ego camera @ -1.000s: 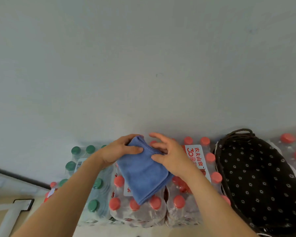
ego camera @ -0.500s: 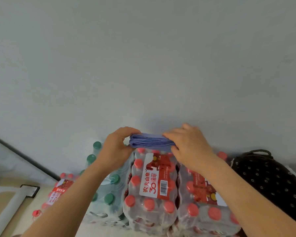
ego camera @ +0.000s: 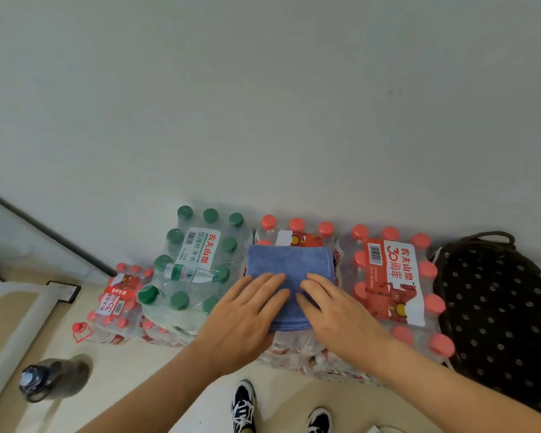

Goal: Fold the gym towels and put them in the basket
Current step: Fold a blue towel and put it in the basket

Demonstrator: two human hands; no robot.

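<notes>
Shrink-wrapped packs of red-capped water bottles (ego camera: 388, 276) against a pale wall (ego camera: 263, 104) are serving as my folding surface. I am pressing my left hand (ego camera: 247, 310) and right hand (ego camera: 334, 307) flat, fingers straight and gripping nothing, side by side on the near half of the folded blue towel (ego camera: 289, 267). The polka-dot basket (ego camera: 481, 307) is sitting well to the right of my right hand. I am judging that the bumpy caps under my palms are giving uneven support, so a careless lift risks the fold springing open or sliding off.
</notes>
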